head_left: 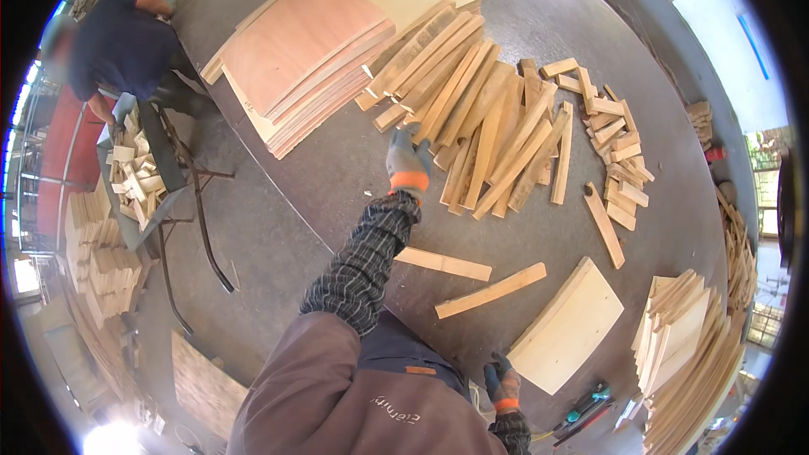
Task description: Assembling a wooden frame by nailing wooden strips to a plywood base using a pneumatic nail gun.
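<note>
My left hand [409, 162], in a grey work glove with an orange cuff, reaches out to the near-left ends of a spread pile of wooden strips [480, 122]. Its thumb and fingers are stretched apart at the strip ends; whether they touch the wood is hard to see. Low in the view, my right hand [504, 383], gloved alike, is beside the near-left corner of a short stack of pale wooden panels [569, 324]. Its fingers look apart and hold nothing visible. Two loose strips, one [444, 264] behind the other [491, 290], lie between my body and the pile.
Stacked plywood sheets [308, 46] lie at the far left of the table, short blocks [619, 139] at the right. Thin boards [674, 329] and a teal-handled tool [590, 400] are at the near right. A co-worker [126, 42] stands left by a wheelbarrow [173, 177] of offcuts.
</note>
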### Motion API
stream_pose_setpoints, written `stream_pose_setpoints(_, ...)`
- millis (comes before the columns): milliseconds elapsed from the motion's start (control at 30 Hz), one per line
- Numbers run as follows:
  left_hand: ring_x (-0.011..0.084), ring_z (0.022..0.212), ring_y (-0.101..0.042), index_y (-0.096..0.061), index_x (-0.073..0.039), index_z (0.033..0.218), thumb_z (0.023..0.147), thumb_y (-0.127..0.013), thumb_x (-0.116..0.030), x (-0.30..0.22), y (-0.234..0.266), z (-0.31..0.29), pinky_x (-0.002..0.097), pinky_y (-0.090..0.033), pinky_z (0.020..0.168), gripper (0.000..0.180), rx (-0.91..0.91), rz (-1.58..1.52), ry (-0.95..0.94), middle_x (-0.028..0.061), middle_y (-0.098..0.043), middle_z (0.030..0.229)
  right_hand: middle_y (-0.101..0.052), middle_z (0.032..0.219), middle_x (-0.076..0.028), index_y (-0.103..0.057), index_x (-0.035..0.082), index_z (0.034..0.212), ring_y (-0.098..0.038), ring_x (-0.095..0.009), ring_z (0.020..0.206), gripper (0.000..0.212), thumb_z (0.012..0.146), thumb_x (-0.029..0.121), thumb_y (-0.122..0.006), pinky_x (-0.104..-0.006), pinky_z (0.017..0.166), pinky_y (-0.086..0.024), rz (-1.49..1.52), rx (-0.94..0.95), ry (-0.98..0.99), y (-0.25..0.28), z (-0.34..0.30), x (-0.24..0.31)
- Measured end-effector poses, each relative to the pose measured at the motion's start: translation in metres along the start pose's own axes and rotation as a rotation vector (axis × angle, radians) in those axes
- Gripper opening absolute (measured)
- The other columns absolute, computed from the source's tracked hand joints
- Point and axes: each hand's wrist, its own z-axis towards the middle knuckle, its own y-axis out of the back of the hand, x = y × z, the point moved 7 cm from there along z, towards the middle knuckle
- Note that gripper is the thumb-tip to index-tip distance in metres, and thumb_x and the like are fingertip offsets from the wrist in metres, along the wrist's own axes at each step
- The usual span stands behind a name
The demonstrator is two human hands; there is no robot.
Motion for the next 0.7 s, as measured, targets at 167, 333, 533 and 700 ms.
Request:
stream_pose_setpoints(167,0.0376,0.105,-0.070,-0.070,-0.011,0.131,0.090,-0.068,0.001,-0.017,-0.007,-0.034,0.0416,-0.059,0.088,0.042,0.239,0.039,-0.295,0.0181,-0.065,0.130,-0.077,0.102,-0.010,-0.066,0.005,0.138,-0.072,-0.019,0.090,0.044,0.096,0.018,-0.074,-0.0335,0.082,-0.057,-0.122,0.011,0.032,0.003,0.003,0.010)
stream_pose_setpoints(333,0.0384,0.101,-0.072,-0.073,-0.009,0.124,0.092,-0.076,-0.012,-0.016,0.002,-0.032,0.0414,-0.059,0.087,0.032,0.363,-0.224,0.012,0.0202,-0.065,0.132,-0.073,0.099,-0.005,-0.064,0.007,0.140,-0.067,-0.013,0.082,0.044,0.097,0.015,-0.073,-0.0293,0.073,-0.055,-0.026,0.009,0.017,0.001,0.002,0.013)
stream_pose_setpoints(533,0.0390,0.116,-0.066,-0.070,-0.003,0.125,0.087,-0.085,-0.027,0.025,0.015,0.029,0.0449,-0.054,0.101,0.047,-0.029,-0.059,0.095,0.0219,-0.063,0.133,-0.074,0.099,-0.005,-0.065,0.008,0.139,-0.067,-0.014,0.084,0.044,0.097,0.018,-0.074,-0.0305,0.077,-0.055,0.007,0.008,-0.027,-0.001,0.000,0.003)
stream_pose_setpoints(700,0.0433,0.120,-0.064,-0.068,-0.004,0.130,0.086,-0.081,-0.021,0.033,-0.013,0.043,0.0464,-0.053,0.103,0.049,0.046,0.055,0.154,0.0228,-0.065,0.130,-0.071,0.097,-0.003,-0.063,0.008,0.141,-0.065,-0.010,0.080,0.043,0.098,0.011,-0.070,-0.0268,0.069,-0.053,-0.017,0.041,0.040,-0.007,0.004,0.008)
